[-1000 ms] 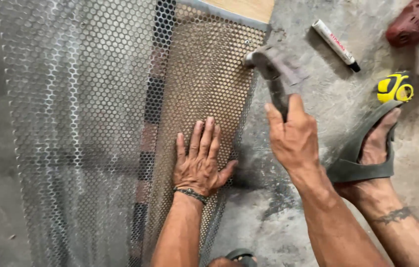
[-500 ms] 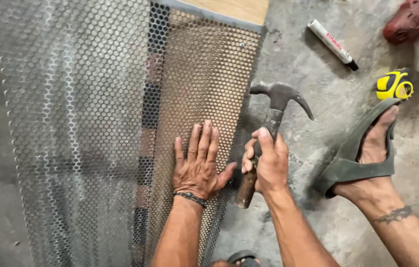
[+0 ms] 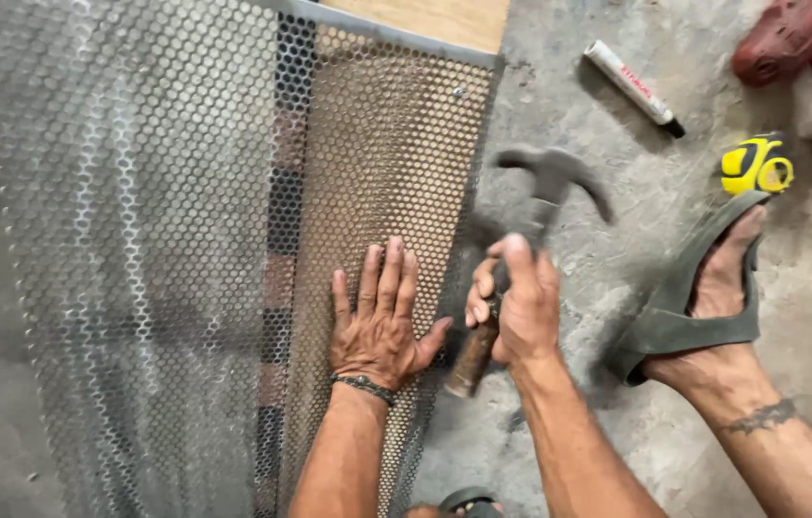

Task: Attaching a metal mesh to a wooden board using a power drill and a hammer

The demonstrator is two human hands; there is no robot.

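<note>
Perforated metal mesh (image 3: 166, 240) lies across the concrete floor (image 3: 559, 125), pinned under the left hand (image 3: 379, 326), flat with fingers spread. Beside it, the right hand (image 3: 519, 302) is clenched around a claw hammer (image 3: 533, 225), its blurred head raised just off the mesh's edge.

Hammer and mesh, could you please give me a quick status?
Left hand flat on perforated mesh sheet. Right hand gripping claw hammer, head raised beside the sheet's edge. Sandalled foot close on the right.

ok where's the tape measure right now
The yellow tape measure lies on the concrete floor at upper right of the head view, just beyond the sandalled foot and below the red power tool.
</note>
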